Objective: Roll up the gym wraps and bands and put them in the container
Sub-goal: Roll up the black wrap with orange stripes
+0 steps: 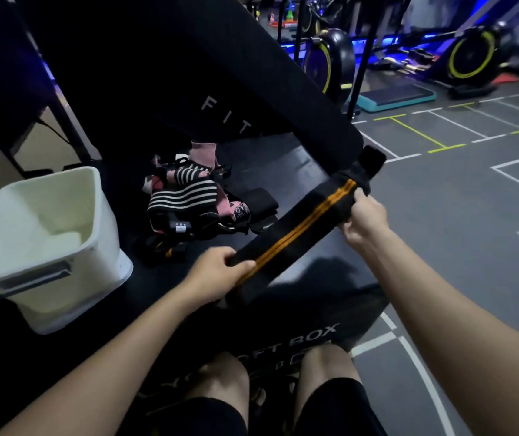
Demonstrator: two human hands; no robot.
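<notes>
Dim gym floor with painted lines stretches off past the black soft box (299, 309) you kneel or sit behind, and exercise bikes (472, 55) stand far beyond it under blue light. Take the soft box as your landmark: your work is on and above its top. You hold a black wrap with orange stripes (299, 229) stretched out flat in the air over the box's near right part, your left hand (220, 269) pinching its near end with fingers curled over the edge, and your right hand (366, 215) gripping it toward the far end, where a short dark tab sticks out past your fingers. Both hands are clamped on the wrap and well apart, which keeps it taut and straight; that looks like the set-up for rolling, since a flat, untwisted strip will coil evenly from one end. No roll has begun yet, as far as you can see. At the box's left edge stands the white container (100, 215), open at the top and within easy reach of your left hand, so each finished roll can drop straight in; what lies inside is hard to make out. Toward the far middle of the box's top lies the pile of remaining wraps and bands (188, 196), striped black-and-white and pink ones tangled together, just beside the container and waiting their turn.
</notes>
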